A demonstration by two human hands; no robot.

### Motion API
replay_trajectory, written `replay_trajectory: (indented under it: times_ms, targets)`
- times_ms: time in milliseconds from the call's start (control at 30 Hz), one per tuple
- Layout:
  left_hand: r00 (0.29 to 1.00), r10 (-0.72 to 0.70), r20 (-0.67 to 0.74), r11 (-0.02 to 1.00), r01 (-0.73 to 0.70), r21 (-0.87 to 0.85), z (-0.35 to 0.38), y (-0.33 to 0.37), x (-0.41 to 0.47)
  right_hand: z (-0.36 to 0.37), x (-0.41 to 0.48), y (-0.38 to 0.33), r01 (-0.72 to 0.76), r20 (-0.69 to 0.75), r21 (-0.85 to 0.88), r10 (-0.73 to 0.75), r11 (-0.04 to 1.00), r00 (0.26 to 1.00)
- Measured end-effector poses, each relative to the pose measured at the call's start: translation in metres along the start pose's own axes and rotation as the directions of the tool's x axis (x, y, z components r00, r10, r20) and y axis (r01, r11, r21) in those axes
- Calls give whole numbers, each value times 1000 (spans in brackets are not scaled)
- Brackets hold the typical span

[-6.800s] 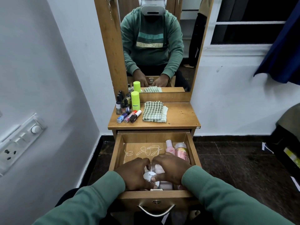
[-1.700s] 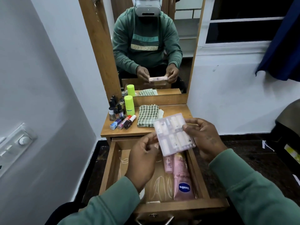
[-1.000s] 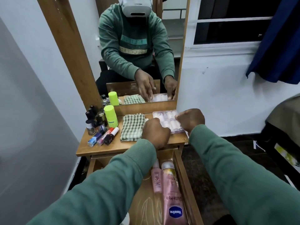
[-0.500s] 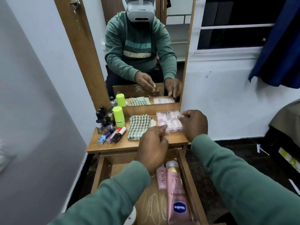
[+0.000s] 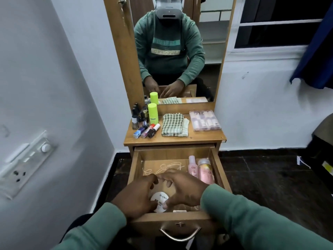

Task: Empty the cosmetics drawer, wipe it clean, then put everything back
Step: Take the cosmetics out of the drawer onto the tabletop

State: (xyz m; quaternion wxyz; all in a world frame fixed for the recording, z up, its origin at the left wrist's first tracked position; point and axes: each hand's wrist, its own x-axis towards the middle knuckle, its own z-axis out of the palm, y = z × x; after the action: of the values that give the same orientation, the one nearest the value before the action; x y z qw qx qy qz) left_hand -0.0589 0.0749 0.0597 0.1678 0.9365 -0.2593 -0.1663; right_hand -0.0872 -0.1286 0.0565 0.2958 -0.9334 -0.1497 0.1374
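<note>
L hand (image 5: 137, 197) & R hand (image 5: 182, 190) in drawer (image 5: 132, 170), either side of white jar (image 5: 160, 199) — grip unclear

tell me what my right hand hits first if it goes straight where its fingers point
Probably the left hand: the right hand points left across the drawer, fingertips nearly meeting the left one's, over the white jar. Depth is unclear.

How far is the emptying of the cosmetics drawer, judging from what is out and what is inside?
Partly done. The clear nail box and nail polish bottles lie on the tabletop. The left hand and right hand grip the white round jar at the drawer front. Two pink bottles are inside; the checked cloth lies folded, so wiping and refilling appear left.
</note>
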Motion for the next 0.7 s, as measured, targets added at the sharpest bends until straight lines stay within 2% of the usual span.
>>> replay_trajectory:
  times_ms: [67,133,433,600,700]
  targets:
    - [995,-67,73,997,69,-26,-3,-2,0,3,4,-5,3,62,-108,3,994,998]
    - [989,-97,113,995,95,18,-4,-1,3,6,6,-9,22,99,-196,-2,980,995]
    - [966,-181,182,979,159,127,10,6,19,13,9,-8,77,151,-240,-41,968,988]
    - [971,-173,166,984,164,69,18,0,20,21,16,3,82,145,-256,-45,963,988]
    - [982,-152,108,988,153,-1,14,-1,20,10,14,9,67,86,-178,-53,982,995]
